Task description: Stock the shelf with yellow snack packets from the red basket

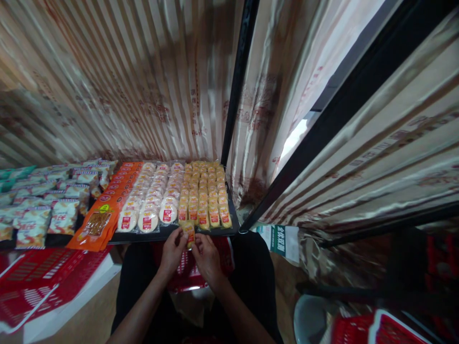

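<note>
Between my two hands is a small yellow snack packet (189,234) with a red label, held just off the front edge of the black shelf (165,234). My left hand (172,251) pinches its left side, and my right hand (207,255) grips its lower right side. Right behind it, yellow snack packets (203,217) of the same look lie in overlapping rows. To their left are rows of round white crackers (148,220) in clear wrappers with red labels. An orange snack bag (96,224) lies further left, at the front of a row of orange bags.
White-and-blue snack bags (64,215) fill the shelf's left side. Red baskets stand below: one (32,282) at left, one (190,277) between my knees, one (358,329) at lower right. Black poles (236,86) and striped curtains (161,86) enclose the back and right. A pale basin (308,315) sits low.
</note>
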{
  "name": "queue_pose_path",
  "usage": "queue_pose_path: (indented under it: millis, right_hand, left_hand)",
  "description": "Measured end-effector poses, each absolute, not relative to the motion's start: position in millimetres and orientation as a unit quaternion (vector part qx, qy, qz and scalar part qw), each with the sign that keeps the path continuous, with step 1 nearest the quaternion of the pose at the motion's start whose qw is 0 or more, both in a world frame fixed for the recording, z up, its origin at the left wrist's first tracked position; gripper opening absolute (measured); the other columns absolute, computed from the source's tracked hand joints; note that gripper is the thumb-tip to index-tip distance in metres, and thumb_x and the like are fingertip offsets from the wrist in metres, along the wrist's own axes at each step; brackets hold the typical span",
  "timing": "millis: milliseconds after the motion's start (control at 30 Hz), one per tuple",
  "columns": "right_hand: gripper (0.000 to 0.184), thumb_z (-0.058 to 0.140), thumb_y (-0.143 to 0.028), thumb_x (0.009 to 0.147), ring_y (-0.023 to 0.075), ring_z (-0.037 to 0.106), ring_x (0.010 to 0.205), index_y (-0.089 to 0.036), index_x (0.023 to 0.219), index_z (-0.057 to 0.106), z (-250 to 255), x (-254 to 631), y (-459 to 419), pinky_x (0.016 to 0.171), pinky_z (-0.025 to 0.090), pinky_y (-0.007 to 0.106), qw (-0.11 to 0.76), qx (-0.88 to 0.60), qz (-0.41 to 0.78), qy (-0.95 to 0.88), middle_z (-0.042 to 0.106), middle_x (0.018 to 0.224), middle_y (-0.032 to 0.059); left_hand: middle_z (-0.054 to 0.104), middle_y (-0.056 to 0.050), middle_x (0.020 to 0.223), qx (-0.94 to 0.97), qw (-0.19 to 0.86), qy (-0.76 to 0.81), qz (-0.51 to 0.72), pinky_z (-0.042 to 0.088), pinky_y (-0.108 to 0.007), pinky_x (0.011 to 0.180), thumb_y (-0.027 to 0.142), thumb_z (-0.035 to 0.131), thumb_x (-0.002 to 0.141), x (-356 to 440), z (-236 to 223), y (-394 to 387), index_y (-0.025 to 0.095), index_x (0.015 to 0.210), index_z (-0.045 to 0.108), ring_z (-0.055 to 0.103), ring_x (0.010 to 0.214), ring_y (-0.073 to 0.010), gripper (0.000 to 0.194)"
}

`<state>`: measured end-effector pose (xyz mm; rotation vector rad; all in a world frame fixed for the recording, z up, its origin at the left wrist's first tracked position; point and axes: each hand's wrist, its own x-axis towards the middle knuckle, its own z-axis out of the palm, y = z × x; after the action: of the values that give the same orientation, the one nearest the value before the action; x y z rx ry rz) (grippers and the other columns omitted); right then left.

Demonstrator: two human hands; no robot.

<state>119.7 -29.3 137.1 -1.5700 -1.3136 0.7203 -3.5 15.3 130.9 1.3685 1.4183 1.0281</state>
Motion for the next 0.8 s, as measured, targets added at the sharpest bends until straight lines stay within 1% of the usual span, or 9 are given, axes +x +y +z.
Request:
queue_pose_path:
  millis: [133, 233, 333, 400, 567, 700, 800]
  right_hand:
    - [0.029, 0.046, -0.013, 0.080, 0.0140, 0.064, 0.080, -0.020, 0.105, 0.058, 137.5, 118.3, -27.1, 0.073, 0.053, 0.027, 0.502, -0.612, 0.306, -0.530, 0.060, 0.095, 0.0053]
    - [0.030, 0.044, -0.014, 0.082, 0.0141, 0.064, 0.080, -0.020, 0.109, 0.056, 137.8, 117.0, -24.6, 0.076, 0.054, 0.029, 0.520, -0.604, 0.294, -0.528, 0.061, 0.097, 0.0062]
    - [0.030, 0.044, -0.015, 0.083, 0.0146, 0.065, 0.079, -0.019, 0.110, 0.055, 134.6, 115.6, -21.5, 0.075, 0.055, 0.029, 0.527, -0.604, 0.288, -0.524, 0.062, 0.099, 0.0074]
    - [0.031, 0.044, -0.015, 0.083, 0.0150, 0.066, 0.079, -0.019, 0.112, 0.054, 131.1, 114.6, -19.6, 0.075, 0.055, 0.030, 0.529, -0.608, 0.280, -0.522, 0.062, 0.100, 0.0082]
    - [0.037, 0.043, -0.017, 0.083, 0.0157, 0.066, 0.080, -0.017, 0.120, 0.051, 124.9, 112.8, -17.5, 0.075, 0.056, 0.031, 0.533, -0.608, 0.247, -0.534, 0.061, 0.106, 0.0117]
    - [0.039, 0.041, -0.016, 0.084, 0.0153, 0.066, 0.080, -0.015, 0.122, 0.049, 123.0, 112.1, -17.6, 0.074, 0.056, 0.030, 0.527, -0.612, 0.221, -0.547, 0.060, 0.109, 0.0138]
    - [0.040, 0.041, -0.016, 0.084, 0.0151, 0.065, 0.080, -0.015, 0.123, 0.048, 121.6, 111.8, -18.1, 0.075, 0.056, 0.030, 0.517, -0.613, 0.207, -0.560, 0.059, 0.110, 0.0145]
  left_hand:
    - [0.067, -0.010, 0.109, 0.582, 0.393, 0.579, 0.414, 0.046, -0.039, 0.093, 0.045, 0.055, 0.077, 2.7, 136.7, 21.5, 0.016, 0.105, 0.062, 0.062, 0.102, -0.0232, 0.040]
    - [0.067, -0.011, 0.110, 0.592, 0.378, 0.580, 0.411, 0.045, -0.040, 0.093, 0.043, 0.053, 0.079, 6.0, 138.7, 25.5, 0.016, 0.108, 0.061, 0.061, 0.103, -0.0229, 0.040]
    - [0.066, -0.011, 0.111, 0.599, 0.362, 0.587, 0.407, 0.045, -0.040, 0.094, 0.041, 0.053, 0.081, 9.0, 138.9, 28.6, 0.016, 0.110, 0.061, 0.061, 0.103, -0.0225, 0.040]
    - [0.067, -0.011, 0.109, 0.601, 0.349, 0.595, 0.404, 0.047, -0.040, 0.091, 0.040, 0.052, 0.081, 11.1, 139.2, 30.2, 0.016, 0.111, 0.060, 0.062, 0.100, -0.0221, 0.039]
    - [0.068, -0.010, 0.103, 0.613, 0.303, 0.604, 0.410, 0.049, -0.039, 0.087, 0.037, 0.052, 0.082, 15.9, 142.6, 32.4, 0.017, 0.106, 0.061, 0.063, 0.094, -0.0213, 0.032]
    - [0.065, -0.009, 0.099, 0.642, 0.267, 0.590, 0.411, 0.050, -0.038, 0.085, 0.036, 0.049, 0.084, 17.0, 141.9, 33.5, 0.017, 0.105, 0.059, 0.062, 0.092, -0.0204, 0.030]
    - [0.062, -0.009, 0.100, 0.663, 0.228, 0.577, 0.418, 0.051, -0.039, 0.085, 0.036, 0.048, 0.086, 16.4, 135.3, 33.4, 0.017, 0.109, 0.057, 0.061, 0.092, -0.0204, 0.031]
